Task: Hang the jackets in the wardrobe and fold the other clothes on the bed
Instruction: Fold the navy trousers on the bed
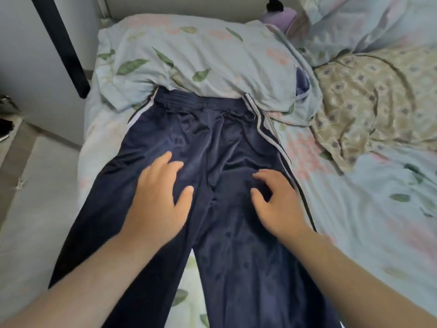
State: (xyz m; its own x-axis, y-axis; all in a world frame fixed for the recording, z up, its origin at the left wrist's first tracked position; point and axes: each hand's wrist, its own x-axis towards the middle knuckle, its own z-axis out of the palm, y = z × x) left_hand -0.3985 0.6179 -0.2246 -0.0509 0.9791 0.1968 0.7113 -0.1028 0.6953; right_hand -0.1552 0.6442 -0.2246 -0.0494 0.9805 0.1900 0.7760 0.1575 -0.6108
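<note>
Navy track pants [208, 143] with white side stripes lie spread flat on the bed [354, 221], waistband toward the pillow, legs running toward me. My left hand [158, 200] rests flat on the left thigh of the pants with fingers spread. On the right thigh lies my right hand [279, 200], fingers spread and slightly bent, touching the fabric. Neither hand holds anything.
A leaf-print pillow [196, 58] overlaps the waistband. A beige patterned blanket [378, 102] is bunched at the right, with another pillow [369, 22] behind it. A purple object [279, 16] sits at the headboard. The bed's left edge borders a grey floor [28, 209] and a white cabinet [30, 62].
</note>
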